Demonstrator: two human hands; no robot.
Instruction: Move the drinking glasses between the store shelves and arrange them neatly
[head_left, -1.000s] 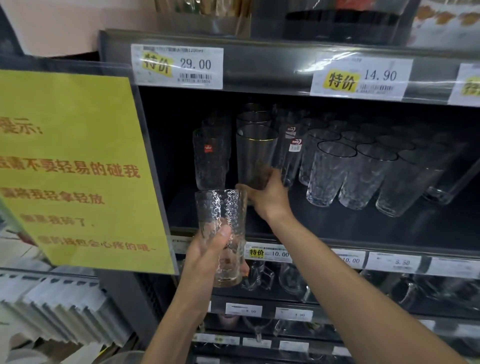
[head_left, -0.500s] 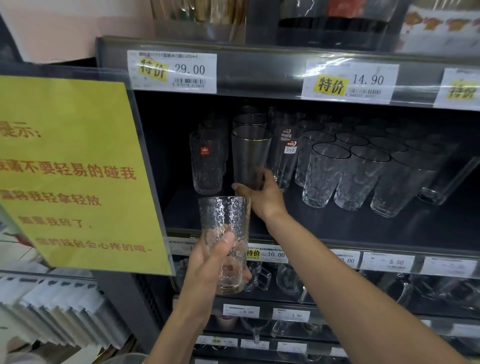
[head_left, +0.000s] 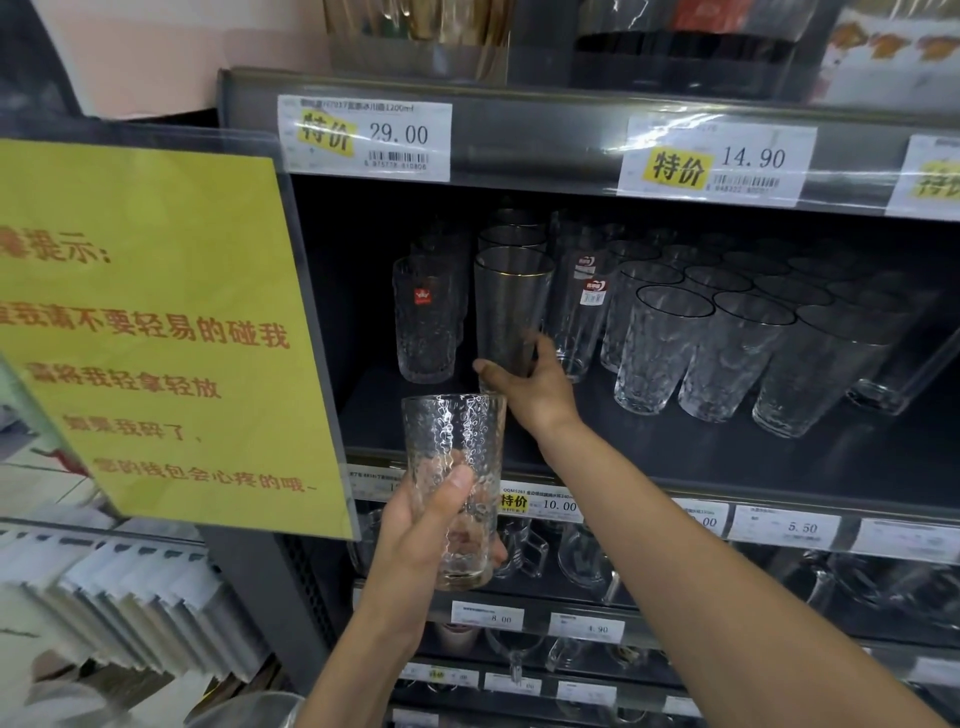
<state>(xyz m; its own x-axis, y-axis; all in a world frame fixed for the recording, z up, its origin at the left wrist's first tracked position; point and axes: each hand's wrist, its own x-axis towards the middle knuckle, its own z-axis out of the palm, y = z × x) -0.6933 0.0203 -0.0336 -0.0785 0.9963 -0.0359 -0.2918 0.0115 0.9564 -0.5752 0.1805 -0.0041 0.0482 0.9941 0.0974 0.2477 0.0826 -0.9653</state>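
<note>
My left hand (head_left: 426, 530) grips a clear dimpled glass (head_left: 457, 457) upright in front of the shelf edge. My right hand (head_left: 530, 384) reaches into the dark shelf (head_left: 675, 457) and holds the base of a tall gold-rimmed glass (head_left: 511, 306). A short textured glass with a red sticker (head_left: 426, 322) stands to its left. To the right stand tall labelled glasses (head_left: 582, 312) and rows of dimpled tumblers (head_left: 727, 348).
A yellow notice (head_left: 156, 332) in a clear holder juts out at the left. Price tags (head_left: 717, 161) line the shelf edges. Glass mugs (head_left: 524, 545) fill the lower shelves. White packaged goods (head_left: 104, 597) sit at lower left.
My right hand keeps its hold on the gold-rimmed glass, my left hand keeps the dimpled glass. The view has shifted slightly; both hands stay nearly in place.
</note>
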